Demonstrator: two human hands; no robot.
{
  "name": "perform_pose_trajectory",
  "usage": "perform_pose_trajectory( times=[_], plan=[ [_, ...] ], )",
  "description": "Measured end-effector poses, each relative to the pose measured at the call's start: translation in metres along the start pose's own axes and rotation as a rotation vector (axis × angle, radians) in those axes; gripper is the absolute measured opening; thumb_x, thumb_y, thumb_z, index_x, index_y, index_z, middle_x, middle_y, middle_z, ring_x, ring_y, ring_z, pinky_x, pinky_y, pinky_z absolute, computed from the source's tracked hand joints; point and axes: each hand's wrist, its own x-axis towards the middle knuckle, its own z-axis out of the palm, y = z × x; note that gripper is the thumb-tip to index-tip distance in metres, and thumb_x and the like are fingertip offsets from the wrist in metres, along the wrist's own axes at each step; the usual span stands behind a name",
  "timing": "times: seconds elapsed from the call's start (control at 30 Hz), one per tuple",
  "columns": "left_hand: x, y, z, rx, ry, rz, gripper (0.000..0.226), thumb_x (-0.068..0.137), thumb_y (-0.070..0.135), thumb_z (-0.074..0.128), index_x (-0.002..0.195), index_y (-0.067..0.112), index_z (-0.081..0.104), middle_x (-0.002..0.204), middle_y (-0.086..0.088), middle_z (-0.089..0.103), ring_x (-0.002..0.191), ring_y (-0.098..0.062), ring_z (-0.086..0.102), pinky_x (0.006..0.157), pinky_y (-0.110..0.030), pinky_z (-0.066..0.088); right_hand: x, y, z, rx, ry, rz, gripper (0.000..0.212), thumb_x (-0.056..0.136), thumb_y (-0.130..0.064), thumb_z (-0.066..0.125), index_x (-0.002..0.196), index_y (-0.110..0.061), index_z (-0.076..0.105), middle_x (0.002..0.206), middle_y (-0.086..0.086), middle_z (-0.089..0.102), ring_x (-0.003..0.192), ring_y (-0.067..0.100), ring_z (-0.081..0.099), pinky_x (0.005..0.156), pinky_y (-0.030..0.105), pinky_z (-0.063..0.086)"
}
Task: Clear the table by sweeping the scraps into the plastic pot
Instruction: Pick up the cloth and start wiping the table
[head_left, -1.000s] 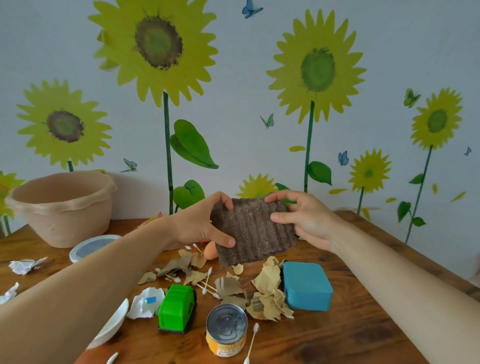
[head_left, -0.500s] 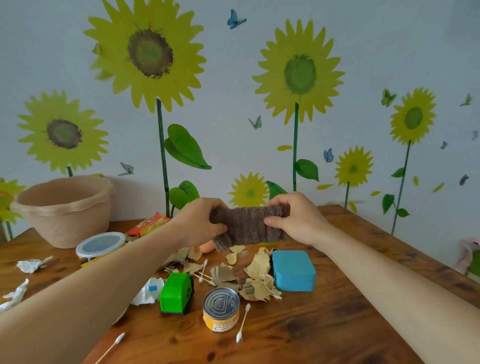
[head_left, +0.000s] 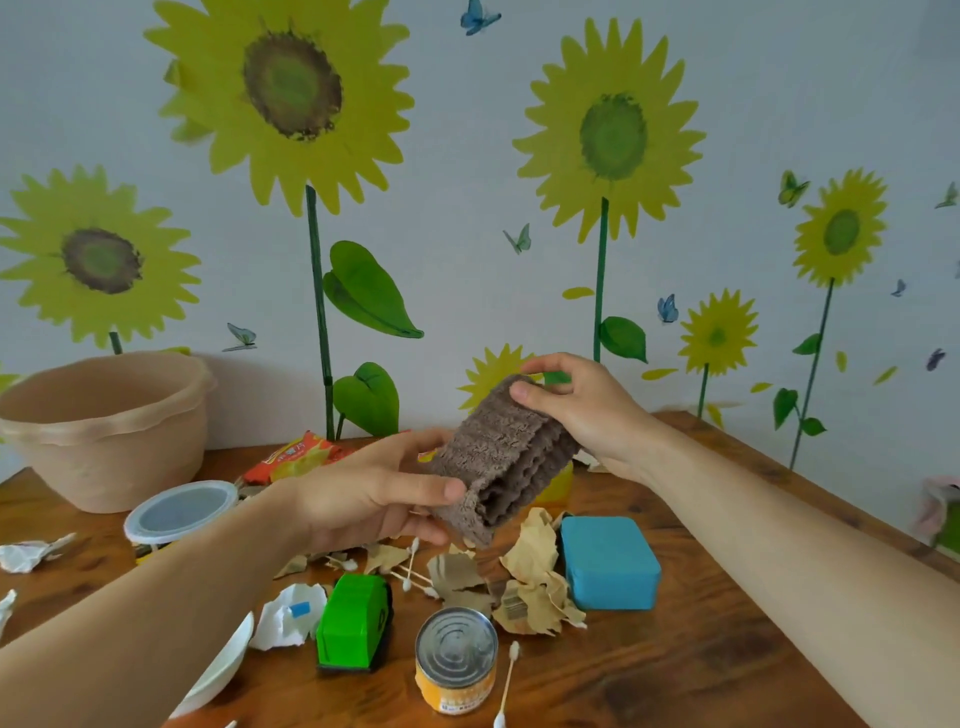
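A folded brown ribbed cloth (head_left: 501, 457) hangs in the air above the table's middle. My left hand (head_left: 363, 493) grips its lower left end, thumb on top. My right hand (head_left: 582, 405) pinches its upper right corner. Below lie scraps: dry yellow leaves (head_left: 535, 577), cotton swabs (head_left: 410, 569) and crumpled white paper (head_left: 283, 618). The beige plastic pot (head_left: 104, 426) stands at the far left by the wall.
On the wooden table (head_left: 675, 670) are a blue box (head_left: 608, 561), a green block (head_left: 353, 623), a tin can (head_left: 456, 660), a lidded round tub (head_left: 179, 512), a white bowl (head_left: 223, 670), a red snack packet (head_left: 296, 454) and more paper bits (head_left: 28, 553) at the left edge.
The cloth, spread flat between both hands a second ago, is folded into a thick bundle. My left hand dropped lower and my right hand rose, tilting the cloth.
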Motion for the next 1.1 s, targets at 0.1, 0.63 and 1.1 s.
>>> perform_pose_trajectory(
  times=[0.1, 0.63, 1.1],
  plan=[
    [0.038, -0.003, 0.006, -0.077, -0.068, 0.029, 0.076, 0.071, 0.008, 0.081, 0.141, 0.018, 0.053, 0.129, -0.017, 0.067, 0.102, -0.031, 0.070, 0.072, -0.030, 0.060, 0.018, 0.016, -0.007, 0.314, 0.107, 0.167, 0.058, 0.076, -0.049, 0.088, 0.116, -0.010, 0.075, 0.121, 0.018, 0.076, 0.110, 0.031, 0.074, 0.097, 0.045, 0.058],
    [0.171, -0.021, 0.014, 0.114, 0.254, 0.189, 0.088, 0.074, 0.001, 0.087, 0.135, 0.046, 0.042, 0.120, -0.018, 0.068, 0.099, -0.030, 0.076, 0.080, -0.048, 0.063, 0.069, 0.060, -0.027, 0.185, 0.293, 0.305, 0.037, 0.106, -0.050, 0.050, 0.115, -0.016, 0.064, 0.110, 0.006, 0.071, 0.100, 0.027, 0.069, 0.089, 0.047, 0.059],
    [0.188, -0.014, -0.016, 0.526, 0.283, 0.145, 0.039, 0.090, 0.009, 0.074, 0.124, 0.022, 0.058, 0.109, -0.013, 0.071, 0.082, -0.014, 0.069, 0.063, -0.019, 0.051, 0.113, 0.075, -0.110, -1.238, 0.125, -0.398, 0.049, 0.103, -0.057, 0.044, 0.133, -0.018, 0.047, 0.079, 0.005, 0.066, 0.069, 0.028, 0.064, 0.057, 0.044, 0.055]
  ],
)
